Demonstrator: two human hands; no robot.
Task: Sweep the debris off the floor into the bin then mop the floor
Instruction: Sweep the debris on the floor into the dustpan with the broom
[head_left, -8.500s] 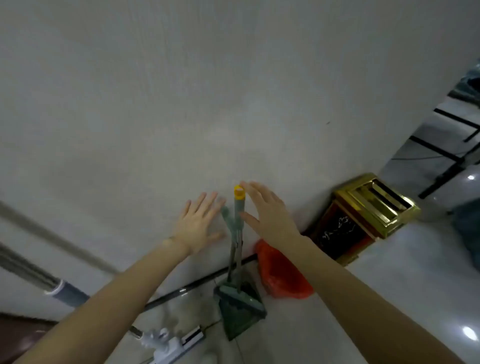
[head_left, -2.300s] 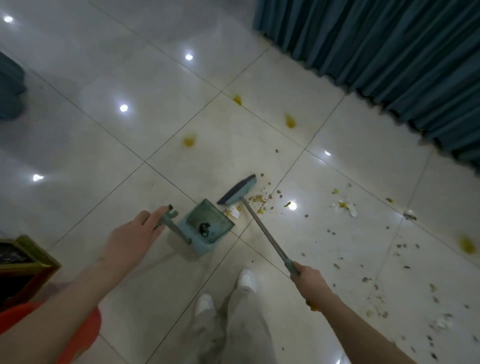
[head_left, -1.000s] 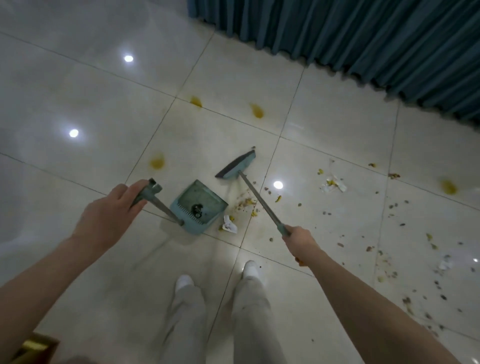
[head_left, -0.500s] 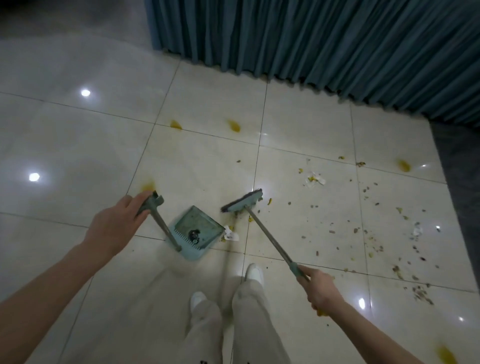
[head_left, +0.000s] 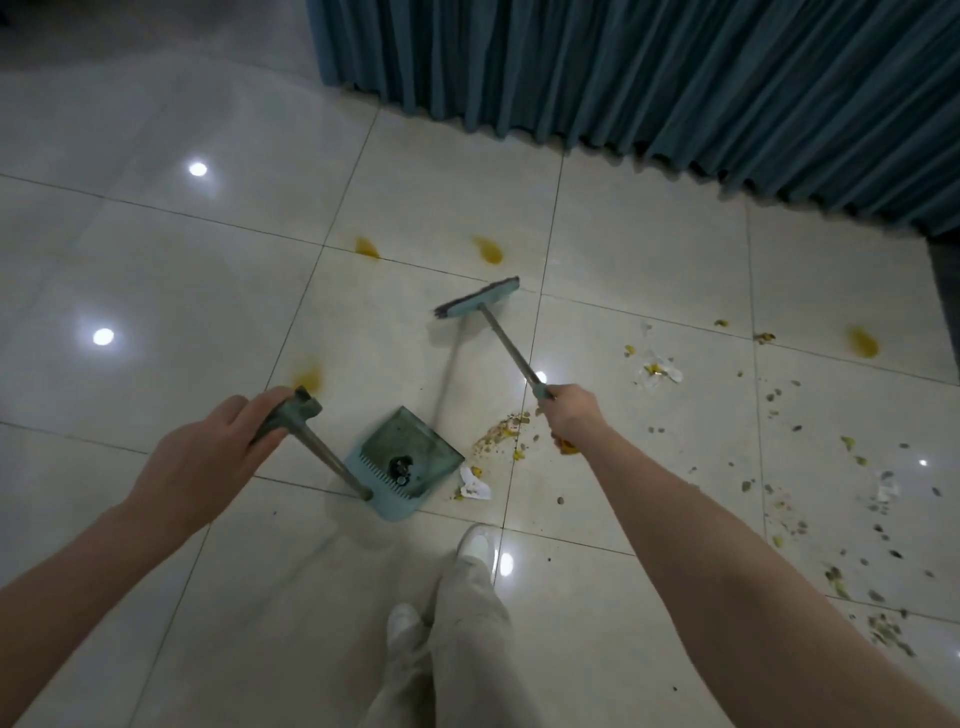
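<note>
Two hands busy. Left hand (head_left: 208, 457) grips the dustpan (head_left: 410, 467) handle top; pan sits on tile, lip facing up-right. Broom (head_left: 478, 304) head is beyond it, shaft slanting back. Debris pile (head_left: 501, 434) lies just right of lip, nearer the right hand (head_left: 571, 415), which is fisted round shaft.

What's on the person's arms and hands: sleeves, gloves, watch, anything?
Nothing visible. The left hand and right hand are ungloved, with no rings or watch showing. The left forearm and right forearm are bare to the frame edge, no sleeves in view.
</note>
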